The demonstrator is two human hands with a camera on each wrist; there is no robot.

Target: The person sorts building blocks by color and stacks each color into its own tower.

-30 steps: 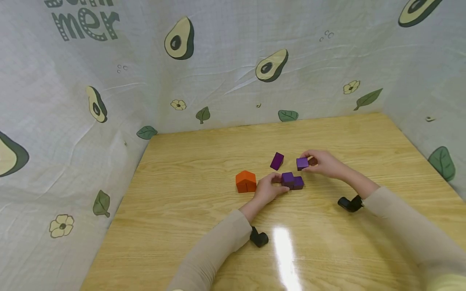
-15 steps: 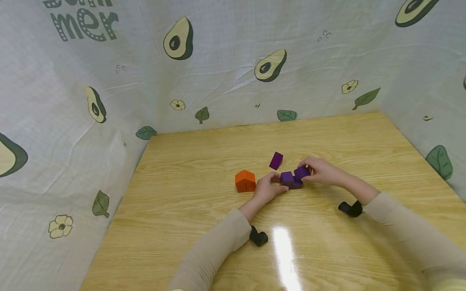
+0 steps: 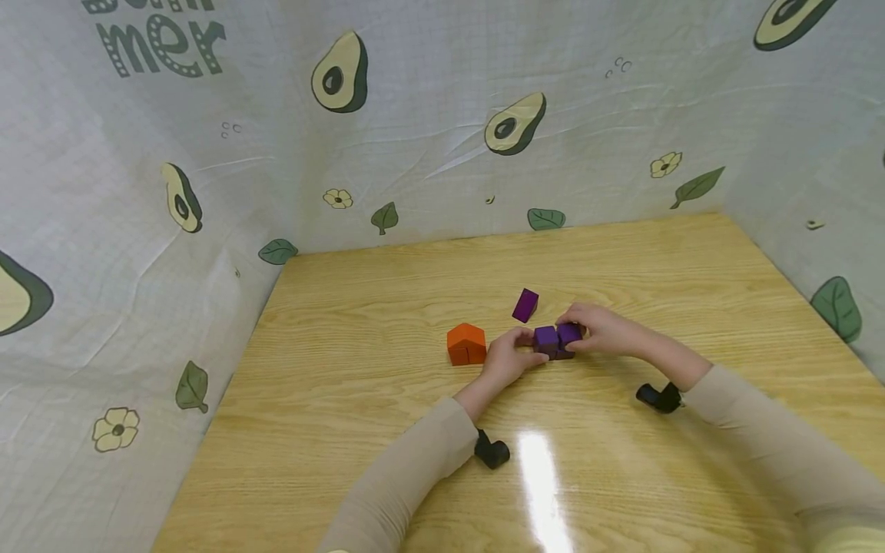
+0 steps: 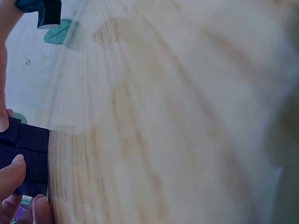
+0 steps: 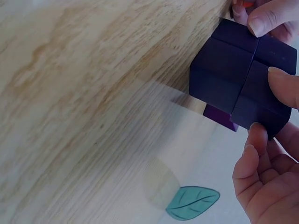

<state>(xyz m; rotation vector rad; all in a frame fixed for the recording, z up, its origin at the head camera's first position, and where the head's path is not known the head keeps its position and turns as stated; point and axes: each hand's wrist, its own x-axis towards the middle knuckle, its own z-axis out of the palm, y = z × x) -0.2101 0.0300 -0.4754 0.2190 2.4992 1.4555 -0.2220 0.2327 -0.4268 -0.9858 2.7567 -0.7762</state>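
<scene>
Several dark purple cubes form a two-layer block in the head view. My left hand (image 3: 508,359) grips its left side, thumb on the near face and fingers behind, around the left cubes (image 3: 546,339). With thumb and fingers, my right hand (image 3: 607,330) pinches the upper right cube (image 3: 570,333), which sits on the lower right cube (image 3: 565,355). In the right wrist view, the pinched cube (image 5: 258,103) lies flush against its neighbours, with only thin seams showing. The left hand's fingers partly hide the left cubes.
Behind the cubes lies a purple wedge-shaped block (image 3: 525,306). An orange house-shaped group of blocks (image 3: 466,345) stands just left of my left hand. Patterned cloth (image 3: 429,153) hangs behind and beside the wooden table (image 3: 332,399). A black wrist camera (image 3: 492,452) sits below the left cuff.
My right hand has brought its purple cube left and toward me, from beside the stack onto the lower right cube. It then straightened beside the upper left cube. My left hand stayed put.
</scene>
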